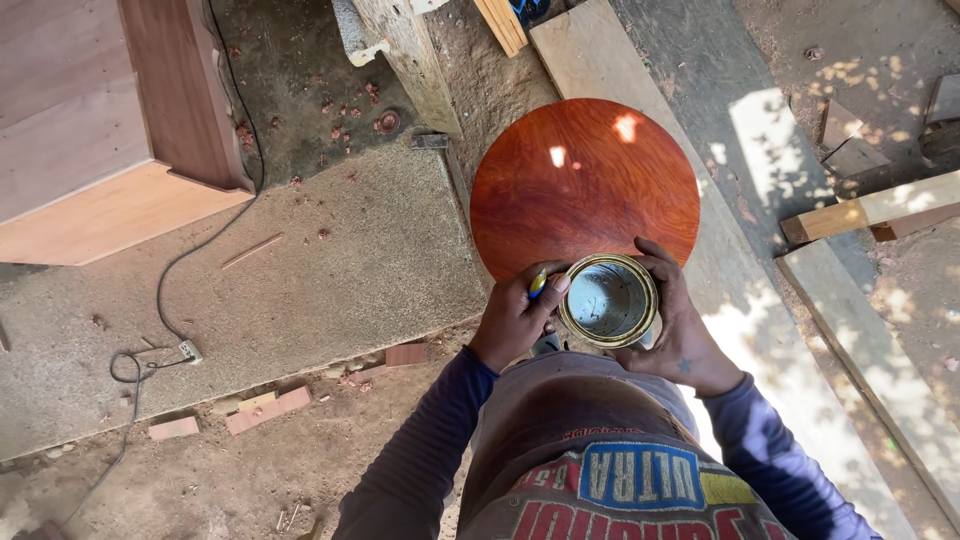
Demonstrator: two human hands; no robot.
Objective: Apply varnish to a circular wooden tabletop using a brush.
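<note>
Your right hand (680, 335) wraps the tin (608, 300). Your left hand (515, 318) pinches a tool (538, 283) at its rim, above the round tabletop (585, 185).

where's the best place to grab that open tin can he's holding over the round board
Around its side wall, from the right, as the right hand does. The can stands upright with its mouth open, so a sideways wrap below the rim keeps it level and the opening clear. The left hand steadies the opposite side, above the glossy round board.
</note>
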